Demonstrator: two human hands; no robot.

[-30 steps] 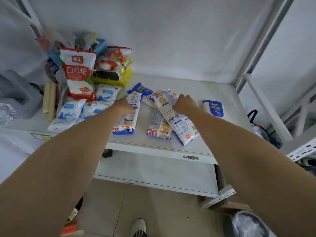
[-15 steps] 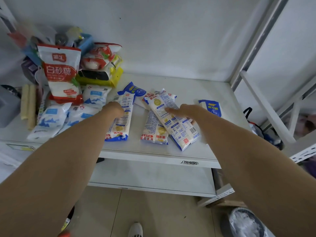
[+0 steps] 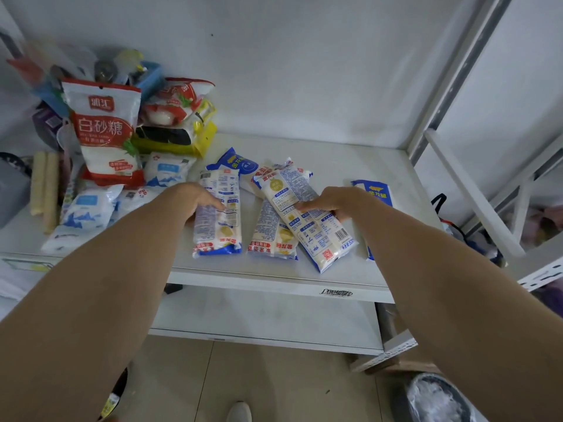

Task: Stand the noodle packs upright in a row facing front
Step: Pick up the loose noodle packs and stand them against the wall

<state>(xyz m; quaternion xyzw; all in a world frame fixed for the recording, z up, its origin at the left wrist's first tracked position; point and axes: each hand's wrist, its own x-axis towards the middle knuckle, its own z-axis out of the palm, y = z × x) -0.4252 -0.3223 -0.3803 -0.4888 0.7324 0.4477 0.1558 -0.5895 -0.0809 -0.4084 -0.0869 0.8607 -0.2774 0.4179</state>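
Several long white-and-blue noodle packs lie flat on the white shelf point(image 3: 350, 166). My left hand point(image 3: 198, 197) grips the left edge of the leftmost pack point(image 3: 221, 220). My right hand point(image 3: 335, 202) closes around a slanted pack point(image 3: 307, 217), fingers over its top face, thumb at its right edge. That pack rests across another pack point(image 3: 271, 236) underneath. A blue-topped pack point(image 3: 236, 162) pokes out behind the left one. One more blue-labelled pack point(image 3: 376, 191) lies at the right, mostly hidden by my right arm.
At the back left stands a red-and-white sugar bag point(image 3: 103, 129) with snack bags and a yellow pack point(image 3: 179, 141) piled behind it. White-blue salt bags point(image 3: 82, 211) lie in front. A bin point(image 3: 438, 400) stands on the floor at lower right.
Both hands slid down from the packs' top ends toward their middles. My right hand's fingers have closed around the slanted pack. The camera shifted slightly.
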